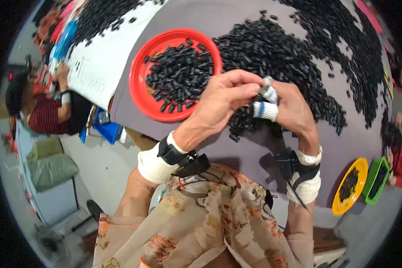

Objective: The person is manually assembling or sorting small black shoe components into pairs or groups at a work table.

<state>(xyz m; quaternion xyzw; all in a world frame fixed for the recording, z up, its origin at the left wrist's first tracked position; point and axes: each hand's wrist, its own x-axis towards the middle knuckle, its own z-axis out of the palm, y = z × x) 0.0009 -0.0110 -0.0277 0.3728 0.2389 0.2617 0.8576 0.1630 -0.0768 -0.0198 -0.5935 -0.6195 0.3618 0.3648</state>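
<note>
Over the near edge of a heap of small black cylindrical parts [268,49], my two hands meet. My left hand [219,100] is closed in a pinch, thumb against forefinger, at the fingertips of the other hand. My right hand [297,109] is closed too, its fingers curled inward. White wrapping [269,91] and a white knit sleeve with a blue stripe [265,110] cover some of its fingers. Whatever small thing lies between the fingertips is too hidden to name. Left of the hands, a red round tray [137,94] holds many of the same black parts.
More black parts [317,27] spread over the grey table [183,11] at the far right. A yellow tray [362,178] and a green basket [373,193] stand at the right edge. A person in a striped top [49,116] sits at left, by a white sheet [105,58].
</note>
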